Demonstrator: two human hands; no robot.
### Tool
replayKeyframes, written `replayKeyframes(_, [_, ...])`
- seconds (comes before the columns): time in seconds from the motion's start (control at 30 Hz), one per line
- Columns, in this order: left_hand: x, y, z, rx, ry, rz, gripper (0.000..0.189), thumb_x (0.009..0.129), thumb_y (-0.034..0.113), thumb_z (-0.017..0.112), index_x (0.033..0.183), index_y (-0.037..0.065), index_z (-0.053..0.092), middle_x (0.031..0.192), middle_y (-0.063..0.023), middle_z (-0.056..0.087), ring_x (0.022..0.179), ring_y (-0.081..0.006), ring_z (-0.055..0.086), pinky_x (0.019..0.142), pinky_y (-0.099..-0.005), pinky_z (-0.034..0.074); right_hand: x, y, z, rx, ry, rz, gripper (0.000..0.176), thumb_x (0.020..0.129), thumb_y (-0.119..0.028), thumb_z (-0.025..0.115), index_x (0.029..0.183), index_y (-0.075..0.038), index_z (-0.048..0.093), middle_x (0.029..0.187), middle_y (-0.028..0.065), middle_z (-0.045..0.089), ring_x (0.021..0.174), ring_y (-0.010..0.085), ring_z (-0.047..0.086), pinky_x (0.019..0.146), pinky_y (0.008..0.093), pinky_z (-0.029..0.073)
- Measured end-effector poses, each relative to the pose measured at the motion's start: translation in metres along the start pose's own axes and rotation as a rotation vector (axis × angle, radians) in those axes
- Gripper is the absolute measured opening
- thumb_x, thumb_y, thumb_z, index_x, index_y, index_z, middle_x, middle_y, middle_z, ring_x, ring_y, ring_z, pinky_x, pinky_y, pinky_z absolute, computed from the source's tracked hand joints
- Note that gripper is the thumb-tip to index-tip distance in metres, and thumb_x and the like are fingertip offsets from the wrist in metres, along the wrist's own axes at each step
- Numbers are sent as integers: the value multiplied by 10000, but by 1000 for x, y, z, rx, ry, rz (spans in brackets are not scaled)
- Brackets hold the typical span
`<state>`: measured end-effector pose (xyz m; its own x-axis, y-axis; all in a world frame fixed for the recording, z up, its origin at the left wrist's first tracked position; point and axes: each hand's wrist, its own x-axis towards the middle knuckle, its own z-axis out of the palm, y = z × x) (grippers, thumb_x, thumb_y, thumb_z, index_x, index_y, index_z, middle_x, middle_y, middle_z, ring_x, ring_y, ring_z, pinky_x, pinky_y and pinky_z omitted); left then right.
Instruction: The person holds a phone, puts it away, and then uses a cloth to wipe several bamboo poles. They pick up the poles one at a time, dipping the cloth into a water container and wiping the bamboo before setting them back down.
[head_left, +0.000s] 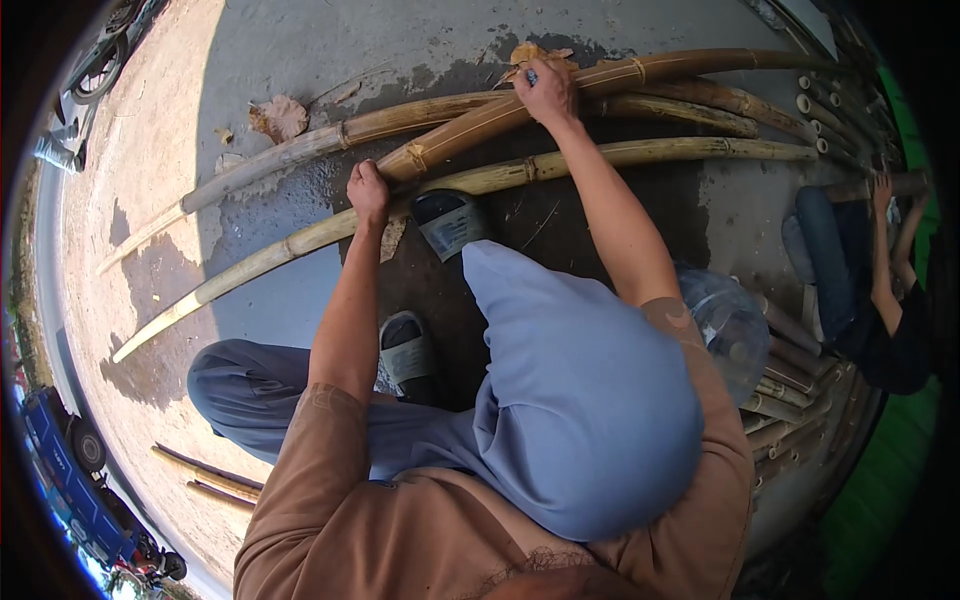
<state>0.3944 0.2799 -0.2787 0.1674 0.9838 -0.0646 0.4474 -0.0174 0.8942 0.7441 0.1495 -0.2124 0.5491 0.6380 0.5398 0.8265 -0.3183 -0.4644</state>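
Brown bamboo pole (620, 75) lay on wet concrete ground (300, 50), across the paler poles (600, 155). Right hand (547, 92) sat mid-pole, grip wrapped down over it, with something small and blue at the fingers that was too small to identify. Left hand (368, 190) was at the pole's cut end, grip pressed together in a fist and touching it; couldn't tell what it clasped. Sandalled foot (450, 222) was just beside that hand. Water bottle (730, 330) stood by the right elbow. Another person (880, 290) sat at the right near stacked bamboo (800, 400).
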Motion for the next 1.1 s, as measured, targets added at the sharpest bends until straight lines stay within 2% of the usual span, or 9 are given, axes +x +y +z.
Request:
replayKeyframes(0.1, [6, 1, 1, 59, -51, -85, 493, 969, 366, 435, 978, -62, 681, 927, -314, 689, 898, -435, 677, 867, -488, 499, 45, 165, -46, -296, 99, 125, 250, 906, -292, 697, 1059, -95, 697, 1022, 178, 719, 989, 408, 676, 869, 525, 546])
replayKeyframes(0.2, [7, 5, 1, 58, -102, -156, 501, 970, 369, 435, 1006, -56, 699, 953, -307, 705, 925, -442, 679, 879, -479, 500, 49, 178, -59, -255, 122, 116, 208, 900, -257, 700, 1029, -95, 690, 994, 162, 709, 960, 412, 662, 877, 529, 532])
replayKeyframes(0.37, [18, 23, -3, 100, -253, -313, 601, 992, 383, 386, 1018, -138, 685, 1011, -325, 718, 983, -422, 699, 893, -488, 503, -25, -76, 27, -1, 0, -27, 141, 880, -258, 685, 893, -118, 670, 885, 95, 693, 926, 353, 667, 858, 497, 514])
replayKeyframes(0.47, [14, 52, -17, 167, -346, -392, 616, 988, 399, 388, 986, -133, 698, 950, -297, 718, 792, -373, 728, 677, -502, 534, -81, -182, 44, 250, -106, -230, 188, 871, -287, 706, 934, -113, 674, 929, 120, 670, 1013, 342, 652, 914, 503, 507])
replayKeyframes(0.63, [29, 51, -23, 162, -403, -483, 532, 982, 361, 388, 964, -93, 663, 810, -252, 680, 560, -340, 634, 504, -464, 464, -33, -70, 9, -3, -111, -126, 270, 877, -366, 715, 1024, -141, 736, 1003, 62, 732, 1035, 302, 668, 977, 474, 452])
replayKeyframes(0.77, [50, 31, -20, 143, -626, -513, 481, 995, 353, 357, 877, -28, 626, 699, -200, 626, 483, -296, 566, 447, -449, 398, 38, 134, -23, -157, 159, 110, 229, 903, -328, 708, 1015, -131, 740, 994, 142, 738, 1006, 384, 679, 936, 509, 526])
replayKeyframes(0.87, [47, 46, -25, 195, -633, -521, 456, 1004, 344, 348, 857, 0, 610, 658, -178, 601, 464, -276, 541, 427, -424, 364, 62, 182, -58, -281, 91, 142, 185, 881, -271, 719, 989, -121, 717, 984, 161, 729, 977, 400, 687, 874, 513, 552])
replayKeyframes(1.03, [42, 62, -23, 182, -646, -534, 457, 1008, 356, 327, 910, 13, 613, 644, -152, 596, 445, -248, 514, 411, -400, 340, 6, 25, 20, -86, 206, -144, 120, 880, -194, 688, 887, -79, 654, 873, 143, 684, 896, 374, 666, 847, 537, 499])
replayKeyframes(1.1, [38, 58, -27, 197, -693, -564, 479, 1012, 380, 309, 924, 22, 616, 634, -134, 589, 436, -238, 499, 404, -393, 331, -29, -94, 43, 81, -154, -66, 164, 893, -233, 676, 873, -71, 657, 902, 153, 684, 928, 389, 667, 1016, 530, 478])
